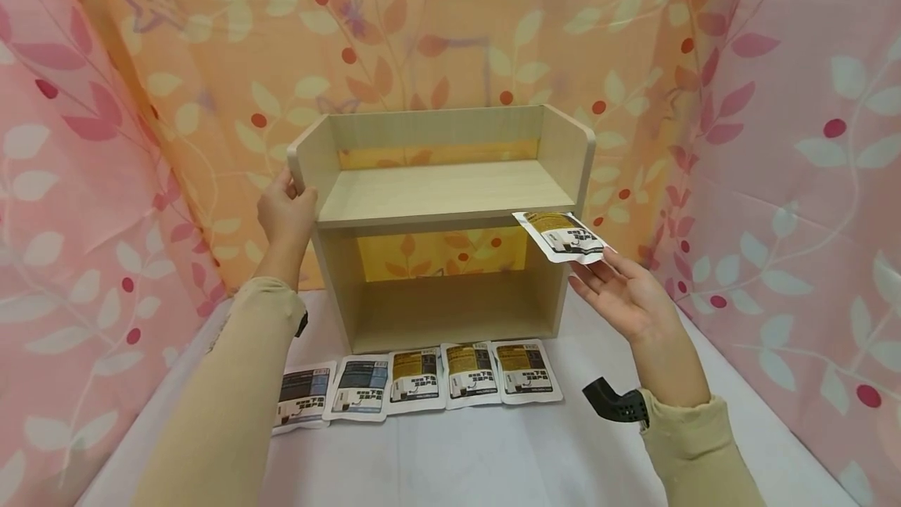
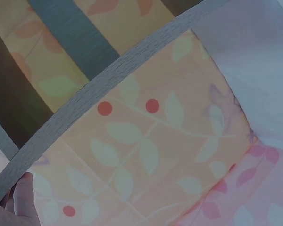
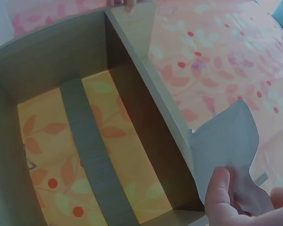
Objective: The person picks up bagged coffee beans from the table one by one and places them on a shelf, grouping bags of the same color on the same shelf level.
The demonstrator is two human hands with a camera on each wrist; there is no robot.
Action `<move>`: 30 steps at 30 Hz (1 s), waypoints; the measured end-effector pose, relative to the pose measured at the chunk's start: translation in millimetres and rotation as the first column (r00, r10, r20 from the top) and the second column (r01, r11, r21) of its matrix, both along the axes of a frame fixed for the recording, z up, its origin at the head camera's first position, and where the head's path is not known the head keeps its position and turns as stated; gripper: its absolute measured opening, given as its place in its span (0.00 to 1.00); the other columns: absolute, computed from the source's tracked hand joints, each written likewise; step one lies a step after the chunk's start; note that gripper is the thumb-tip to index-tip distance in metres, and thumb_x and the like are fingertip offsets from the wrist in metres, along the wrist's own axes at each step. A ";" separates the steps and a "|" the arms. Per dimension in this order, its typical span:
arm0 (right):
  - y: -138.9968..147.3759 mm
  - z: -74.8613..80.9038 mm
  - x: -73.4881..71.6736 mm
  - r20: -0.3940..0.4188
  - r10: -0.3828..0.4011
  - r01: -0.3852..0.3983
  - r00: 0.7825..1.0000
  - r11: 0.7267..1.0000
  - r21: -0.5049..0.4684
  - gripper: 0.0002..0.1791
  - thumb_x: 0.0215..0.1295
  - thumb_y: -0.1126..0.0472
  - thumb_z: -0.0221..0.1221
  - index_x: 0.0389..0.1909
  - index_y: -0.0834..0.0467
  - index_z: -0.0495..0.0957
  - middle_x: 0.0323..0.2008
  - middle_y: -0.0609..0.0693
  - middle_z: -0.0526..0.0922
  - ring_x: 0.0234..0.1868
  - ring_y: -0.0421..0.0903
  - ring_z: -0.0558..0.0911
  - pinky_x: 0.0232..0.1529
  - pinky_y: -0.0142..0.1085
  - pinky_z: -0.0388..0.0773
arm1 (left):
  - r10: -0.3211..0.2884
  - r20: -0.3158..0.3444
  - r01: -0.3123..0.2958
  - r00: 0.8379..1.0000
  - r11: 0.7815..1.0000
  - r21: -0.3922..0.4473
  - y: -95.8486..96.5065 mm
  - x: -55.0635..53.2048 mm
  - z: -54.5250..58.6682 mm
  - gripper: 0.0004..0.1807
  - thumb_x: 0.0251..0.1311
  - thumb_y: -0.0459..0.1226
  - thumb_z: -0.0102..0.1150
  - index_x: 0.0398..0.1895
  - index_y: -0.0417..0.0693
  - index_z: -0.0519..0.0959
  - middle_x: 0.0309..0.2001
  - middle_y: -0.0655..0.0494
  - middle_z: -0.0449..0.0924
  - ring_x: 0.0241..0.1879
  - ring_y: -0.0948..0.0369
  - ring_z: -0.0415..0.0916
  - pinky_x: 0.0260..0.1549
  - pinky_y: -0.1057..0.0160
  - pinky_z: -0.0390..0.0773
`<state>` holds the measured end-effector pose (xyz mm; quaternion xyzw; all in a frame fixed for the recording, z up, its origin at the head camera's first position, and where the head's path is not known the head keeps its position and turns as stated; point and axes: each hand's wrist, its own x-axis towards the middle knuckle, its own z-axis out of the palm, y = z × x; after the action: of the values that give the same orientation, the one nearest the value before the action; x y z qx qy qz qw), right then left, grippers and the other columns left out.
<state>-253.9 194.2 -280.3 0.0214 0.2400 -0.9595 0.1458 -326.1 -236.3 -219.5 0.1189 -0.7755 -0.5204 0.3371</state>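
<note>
A two-tier light wooden shelf [image 1: 450, 213] stands in the middle of the head view. My left hand [image 1: 287, 208] grips the edge of its upper left side panel; in the left wrist view only some fingers [image 2: 24, 197] show against that board. At the shelf's right front, my right hand [image 1: 626, 292] holds a white flat pouch [image 1: 563, 237] with a gold and black printed label, tilted label up, by its near edge. The right wrist view shows the pouch's plain back [image 3: 228, 141] with a digit pressed on it.
On the white cloth [image 1: 450, 460] before the shelf, several similar pouches lie in a row, some with dark blue labels [image 1: 359, 386], some with gold ones [image 1: 526, 370]. Flowered curtains [image 1: 809, 178] enclose the back and both sides. The shelf's back is partly open.
</note>
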 end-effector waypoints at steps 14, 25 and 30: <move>0.2 2.8 9.0 -0.040 0.006 -0.007 0.999 1.000 -0.026 0.22 0.73 0.64 0.50 0.64 0.52 0.59 0.45 0.57 0.79 0.46 0.55 0.80 0.57 0.44 0.73 | -0.004 0.003 0.004 1.000 1.000 -0.001 -3.0 4.9 0.8 0.29 0.61 0.34 0.53 0.68 0.57 0.71 0.55 0.46 0.79 0.53 0.59 0.76 0.53 0.67 0.73; -9.7 15.9 7.8 -0.050 -0.030 0.030 0.998 1.000 -0.002 0.37 0.73 0.65 0.51 0.75 0.45 0.45 0.52 0.54 0.73 0.51 0.52 0.76 0.69 0.39 0.57 | 0.008 -0.016 -0.008 1.000 1.000 0.002 -1.2 3.7 -2.3 0.29 0.59 0.33 0.54 0.66 0.54 0.73 0.52 0.45 0.81 0.47 0.60 0.78 0.50 0.66 0.73; -9.9 22.2 3.1 -0.076 -0.037 0.036 0.996 0.999 -0.021 0.34 0.72 0.67 0.50 0.74 0.48 0.48 0.50 0.56 0.72 0.45 0.54 0.78 0.60 0.38 0.71 | 0.003 0.006 -0.003 1.000 1.000 -0.009 -0.1 1.7 -0.6 0.28 0.61 0.34 0.54 0.67 0.55 0.72 0.54 0.46 0.80 0.51 0.58 0.76 0.54 0.64 0.72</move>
<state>-250.8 184.3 -258.1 -0.0123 0.2357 -0.9644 0.1191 -324.4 -236.5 -220.1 0.1200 -0.7787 -0.5160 0.3361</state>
